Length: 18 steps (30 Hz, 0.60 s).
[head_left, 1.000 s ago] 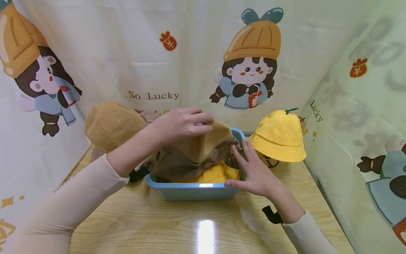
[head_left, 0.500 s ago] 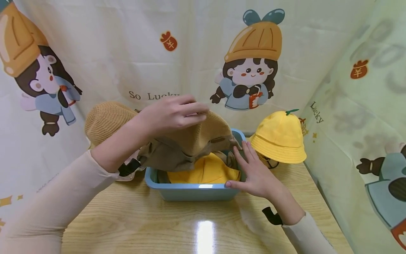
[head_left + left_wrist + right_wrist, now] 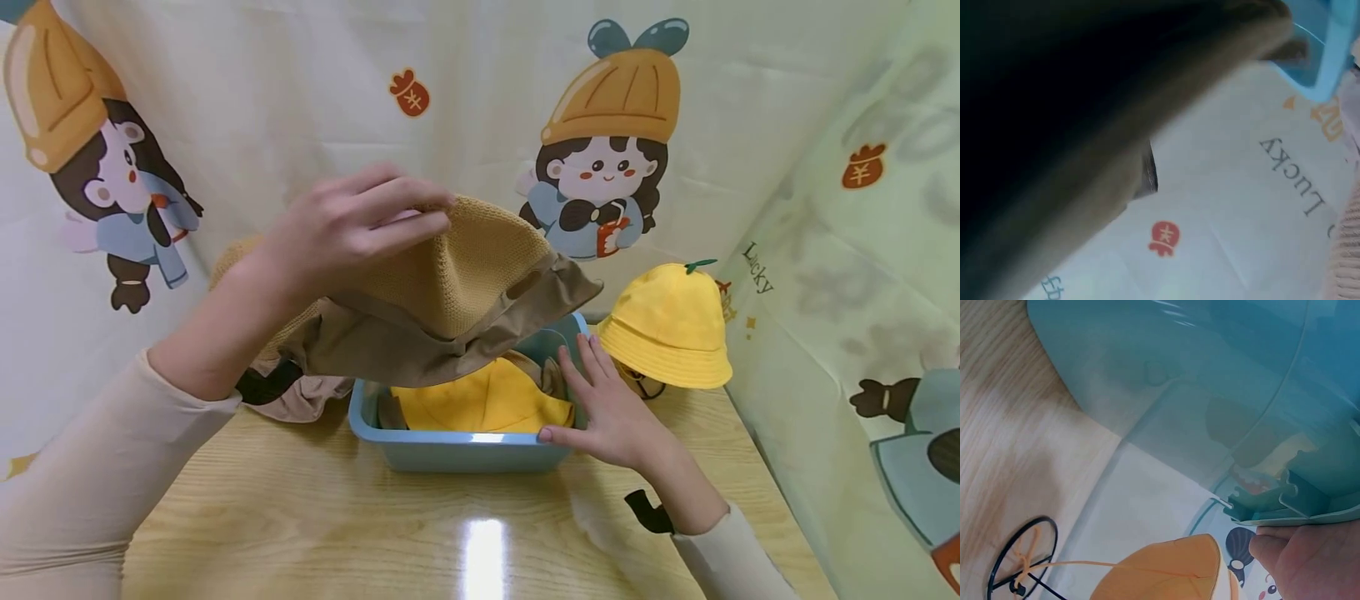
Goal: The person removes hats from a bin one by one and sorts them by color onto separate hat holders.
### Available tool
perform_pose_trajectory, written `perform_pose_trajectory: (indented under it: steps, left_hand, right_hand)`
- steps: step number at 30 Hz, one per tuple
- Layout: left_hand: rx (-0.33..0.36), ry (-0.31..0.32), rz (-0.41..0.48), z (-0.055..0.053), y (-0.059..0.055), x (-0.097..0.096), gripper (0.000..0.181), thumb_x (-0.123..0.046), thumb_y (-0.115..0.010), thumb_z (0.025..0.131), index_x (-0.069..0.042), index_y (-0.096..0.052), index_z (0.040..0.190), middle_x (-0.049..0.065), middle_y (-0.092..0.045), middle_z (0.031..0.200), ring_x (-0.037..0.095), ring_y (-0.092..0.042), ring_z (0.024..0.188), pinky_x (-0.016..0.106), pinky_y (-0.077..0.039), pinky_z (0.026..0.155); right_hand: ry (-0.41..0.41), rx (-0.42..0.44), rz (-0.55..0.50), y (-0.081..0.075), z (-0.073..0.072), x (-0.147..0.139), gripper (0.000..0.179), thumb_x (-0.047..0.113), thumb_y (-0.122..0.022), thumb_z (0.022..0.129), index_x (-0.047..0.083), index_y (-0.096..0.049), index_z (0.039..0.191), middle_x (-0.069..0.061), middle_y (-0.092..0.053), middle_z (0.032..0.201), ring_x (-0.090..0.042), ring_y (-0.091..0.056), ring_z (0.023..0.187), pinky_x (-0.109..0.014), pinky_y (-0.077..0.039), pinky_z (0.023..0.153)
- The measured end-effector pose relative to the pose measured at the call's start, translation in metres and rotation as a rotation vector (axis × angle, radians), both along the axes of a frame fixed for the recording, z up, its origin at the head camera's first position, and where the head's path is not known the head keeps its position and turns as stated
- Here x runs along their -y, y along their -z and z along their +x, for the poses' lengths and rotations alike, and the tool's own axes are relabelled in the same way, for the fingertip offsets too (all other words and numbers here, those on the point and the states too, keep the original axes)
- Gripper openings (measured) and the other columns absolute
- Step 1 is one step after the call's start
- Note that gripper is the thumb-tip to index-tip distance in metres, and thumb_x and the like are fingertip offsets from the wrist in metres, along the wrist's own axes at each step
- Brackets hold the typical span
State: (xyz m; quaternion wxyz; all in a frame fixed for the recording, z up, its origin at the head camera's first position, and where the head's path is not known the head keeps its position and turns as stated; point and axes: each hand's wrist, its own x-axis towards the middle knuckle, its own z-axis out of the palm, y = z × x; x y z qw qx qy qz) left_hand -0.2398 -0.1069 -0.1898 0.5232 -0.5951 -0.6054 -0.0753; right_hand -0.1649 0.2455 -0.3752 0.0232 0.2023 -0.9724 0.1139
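My left hand (image 3: 360, 221) pinches the crown of a tan knit bucket hat (image 3: 480, 267) with a crumpled brown brim, held over the blue plastic basin (image 3: 465, 454). That hat fills much of the left wrist view as a dark blur. My right hand (image 3: 607, 408) lies with spread fingers along the basin's right rim, thumb at the front corner. In the right wrist view, part of the right hand (image 3: 1316, 556) is at the basin's edge. Inside the basin are a yellow hat (image 3: 487, 404) and some brown cloth (image 3: 551, 379), partly covered by the lifted hat.
A yellow bucket hat (image 3: 663, 325) with a green sprout sits on a black wire stand (image 3: 1054, 550) at the right. Behind my left arm are another tan knit hat (image 3: 232, 254) and pinkish cloth (image 3: 311, 400). A printed curtain (image 3: 480, 100) encloses the wooden table (image 3: 337, 517).
My left hand has raised the tan hat up and to the left, out of the basin, baring more of the yellow hat beneath. The right hand has stayed on the rim.
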Motion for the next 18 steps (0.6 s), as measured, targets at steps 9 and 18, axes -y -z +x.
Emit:
perform_pose_trajectory:
  steps: [9, 18]
  left_hand:
    - [0.059, -0.005, 0.044, 0.002, -0.001, 0.027, 0.03, 0.019, -0.055, 0.092, -0.001, -0.071, 0.108, 0.017, -0.068, 0.109, 0.035, -0.064, 0.091, 0.046, -0.057, 0.079]
    - [0.011, -0.115, 0.104, 0.004, 0.001, 0.056, 0.026, 0.016, -0.061, 0.09, -0.001, -0.073, 0.106, 0.015, -0.067, 0.108, 0.036, -0.062, 0.091, 0.044, -0.056, 0.074]
  right_hand:
    - [0.01, 0.001, -0.007, 0.0, 0.001, -0.001, 0.109, 0.075, -0.06, 0.082, 0.013, -0.017, 0.161, -0.018, 0.0, 0.167, -0.035, 0.009, 0.154, -0.064, -0.029, 0.113]
    - [-0.01, 0.019, 0.005, -0.004, 0.001, -0.003, 0.109, 0.074, -0.059, 0.083, 0.011, -0.016, 0.161, -0.019, 0.0, 0.167, -0.035, 0.009, 0.154, -0.066, -0.028, 0.112]
